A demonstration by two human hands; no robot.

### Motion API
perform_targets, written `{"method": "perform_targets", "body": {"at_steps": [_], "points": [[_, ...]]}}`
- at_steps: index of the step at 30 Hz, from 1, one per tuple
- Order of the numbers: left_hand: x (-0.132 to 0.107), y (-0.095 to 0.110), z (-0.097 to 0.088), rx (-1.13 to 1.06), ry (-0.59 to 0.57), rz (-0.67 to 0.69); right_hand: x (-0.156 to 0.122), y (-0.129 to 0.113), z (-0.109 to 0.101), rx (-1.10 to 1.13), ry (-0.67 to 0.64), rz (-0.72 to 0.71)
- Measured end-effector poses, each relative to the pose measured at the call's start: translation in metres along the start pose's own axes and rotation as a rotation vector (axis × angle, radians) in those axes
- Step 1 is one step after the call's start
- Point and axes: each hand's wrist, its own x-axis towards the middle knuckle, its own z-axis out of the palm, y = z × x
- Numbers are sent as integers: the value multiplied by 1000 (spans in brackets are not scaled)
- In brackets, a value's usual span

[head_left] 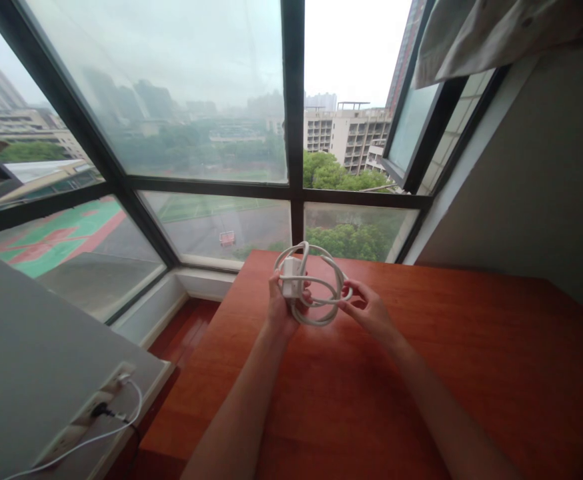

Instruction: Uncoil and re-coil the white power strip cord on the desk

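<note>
A white extension cord (292, 276) is held up over the reddish-brown table, its small box-shaped block upright and its cable (340, 275) looped in several loose rings. My left hand (282, 312) is closed around the block and part of the coil, with the thumb on the left side and fingertips showing on the right. On the right side of the loops, my right hand (370, 312) pinches the cable between thumb and fingers. The far side of the block and the cord's plug end cannot be made out.
The wooden table (451, 373) reaches up to dark-framed windows (206, 187). At lower left, wall sockets (87, 408) carry a black plug (102, 410) and a white cable (96, 437). A pale cloth (481, 40) hangs at upper right, near an open window pane (414, 133).
</note>
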Motion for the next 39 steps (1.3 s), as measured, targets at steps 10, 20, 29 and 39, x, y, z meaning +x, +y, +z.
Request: {"method": "perform_targets", "body": {"at_steps": [10, 20, 29, 39], "points": [[0, -4, 4, 66, 43, 70, -3, -4, 8, -266, 159, -56], [-9, -20, 13, 337, 90, 211, -9, -4, 19, -637, 263, 0], [-14, -21, 15, 744, -81, 406, -3, 27, 37, -391, 59, 145], [-4, -13, -4, 705, 138, 436, -1, 40, 30, -33, 4, 178]]}}
